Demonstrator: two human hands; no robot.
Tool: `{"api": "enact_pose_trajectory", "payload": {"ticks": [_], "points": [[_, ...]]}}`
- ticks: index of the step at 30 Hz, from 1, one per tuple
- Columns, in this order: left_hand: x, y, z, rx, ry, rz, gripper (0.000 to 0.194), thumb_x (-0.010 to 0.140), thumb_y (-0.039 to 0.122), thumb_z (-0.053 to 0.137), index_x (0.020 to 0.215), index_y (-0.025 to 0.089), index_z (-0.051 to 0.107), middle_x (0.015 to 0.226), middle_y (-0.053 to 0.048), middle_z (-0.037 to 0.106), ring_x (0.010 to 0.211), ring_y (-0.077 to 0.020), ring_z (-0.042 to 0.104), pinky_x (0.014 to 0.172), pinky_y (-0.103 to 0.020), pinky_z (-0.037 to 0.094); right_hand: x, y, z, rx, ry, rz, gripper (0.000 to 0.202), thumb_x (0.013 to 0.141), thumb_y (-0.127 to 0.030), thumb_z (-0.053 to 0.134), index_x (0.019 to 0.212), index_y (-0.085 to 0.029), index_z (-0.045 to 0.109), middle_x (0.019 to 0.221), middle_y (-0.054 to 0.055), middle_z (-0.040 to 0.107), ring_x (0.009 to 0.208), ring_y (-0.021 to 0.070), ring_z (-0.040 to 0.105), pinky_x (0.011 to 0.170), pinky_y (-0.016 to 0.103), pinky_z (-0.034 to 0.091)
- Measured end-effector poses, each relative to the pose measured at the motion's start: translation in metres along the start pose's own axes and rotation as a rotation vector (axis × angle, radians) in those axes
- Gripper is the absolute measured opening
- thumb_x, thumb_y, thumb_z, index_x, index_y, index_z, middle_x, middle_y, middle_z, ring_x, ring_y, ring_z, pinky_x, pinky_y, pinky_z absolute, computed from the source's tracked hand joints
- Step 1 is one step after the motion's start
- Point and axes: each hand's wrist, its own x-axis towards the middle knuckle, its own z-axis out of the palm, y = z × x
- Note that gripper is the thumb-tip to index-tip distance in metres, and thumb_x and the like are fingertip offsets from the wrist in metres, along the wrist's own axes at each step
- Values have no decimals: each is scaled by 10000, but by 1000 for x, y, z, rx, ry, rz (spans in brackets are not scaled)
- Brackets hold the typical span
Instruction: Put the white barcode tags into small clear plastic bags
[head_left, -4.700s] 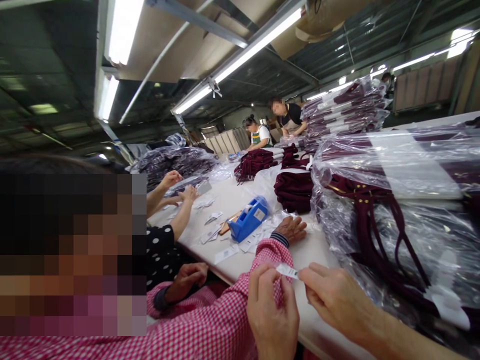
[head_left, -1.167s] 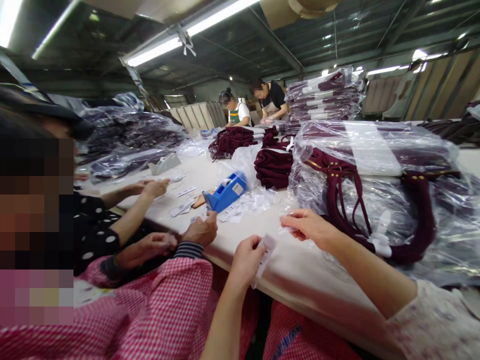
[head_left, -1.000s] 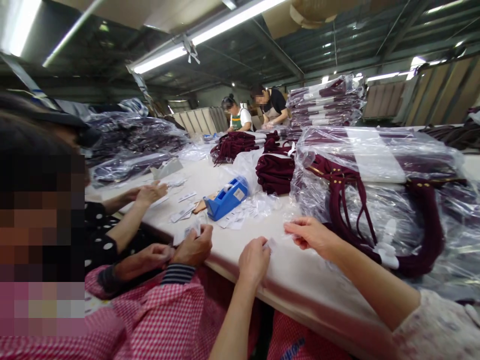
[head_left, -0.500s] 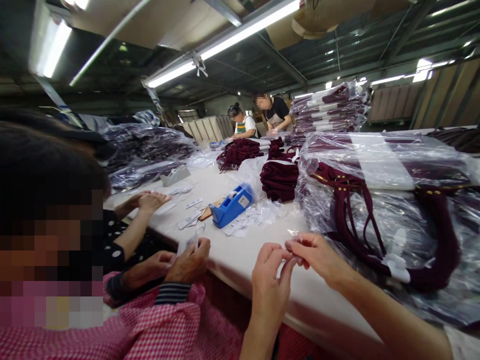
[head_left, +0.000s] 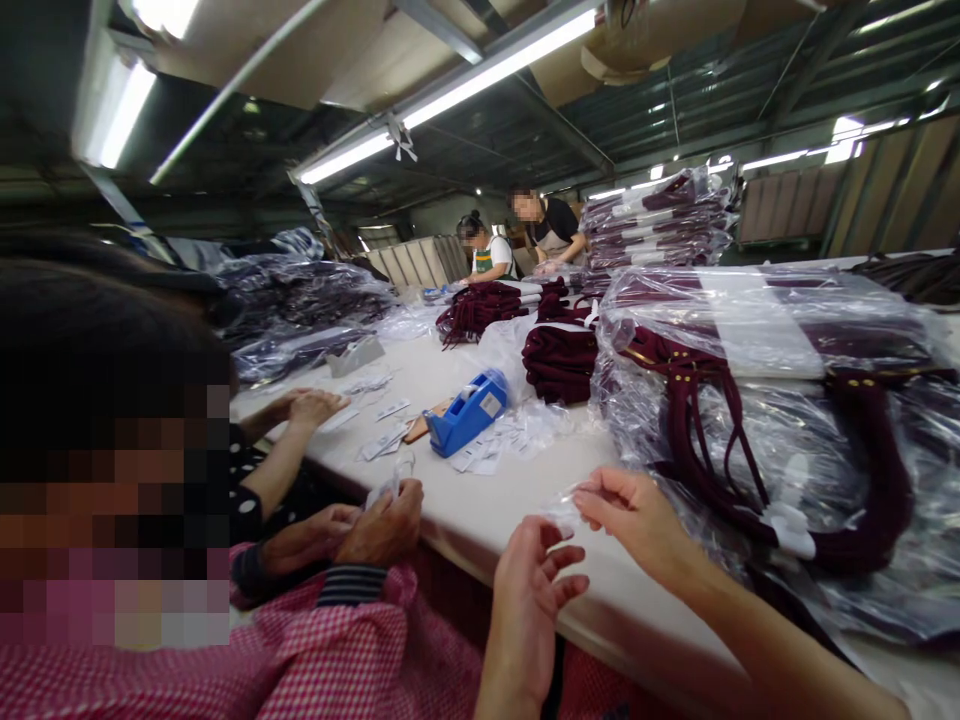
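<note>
From where I stand, the pale table (head_left: 480, 495) bears two unbagged maroon bundles (head_left: 561, 362), then one blue dispenser (head_left: 471, 413). Over its near edge, the left hand (head_left: 523, 585) has its fingers parted; I can't tell if they touch the plastic. The right hand (head_left: 634, 515) pinches that: one small piece (head_left: 564, 508), clear, whitish, crinkled.

No legible text (labels (head_left: 480, 453) too small).
</note>
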Motion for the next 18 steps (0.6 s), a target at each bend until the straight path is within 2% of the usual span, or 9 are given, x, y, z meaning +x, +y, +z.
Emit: {"api": "enact_pose_trajectory", "payload": {"ticks": [4,7,11,15,16,18], "points": [[-5,-5,0,194,73,186,184,727,328,715,748,156,656,718,8,632,632,-110,584,527,-185,442,-10,1,-1,-64,-67,-13,165,820,-321,593,721,-194,628,634,-28,563,604,136,476,564,256,348],[-9,-5,-3,384,98,268,154,726,298,712,688,156,666,623,18,625,565,-94,533,515,-173,406,-13,2,-8,-128,-59,-21,181,840,-325,572,771,-194,677,687,-6,615,655,156,521,605,268,374],[-12,-6,-12,438,108,256,178,693,277,736,616,155,632,533,29,600,499,-75,460,498,-163,361,-15,5,-19,-136,-54,5,169,813,-303,599,714,-191,677,662,-2,630,655,162,551,628,273,404],[-14,-10,-17,252,0,89,255,708,341,712,597,167,562,509,35,557,473,-84,446,473,-181,338,-20,11,-17,-134,-36,28,243,859,-344,544,689,-193,627,614,-2,613,599,156,566,598,270,429],[-15,-11,-18,258,-14,83,256,733,362,686,614,166,571,529,28,562,490,-94,462,478,-187,345,-22,13,-16,-167,-31,21,259,877,-355,521,701,-195,623,609,-5,606,574,150,563,580,265,428],[-15,-11,-21,389,29,170,236,761,361,659,645,162,607,580,15,578,554,-112,496,513,-192,371,-26,15,-14,-257,-18,-11,254,889,-362,513,730,-200,627,610,-17,594,525,133,546,543,253,413]]}}
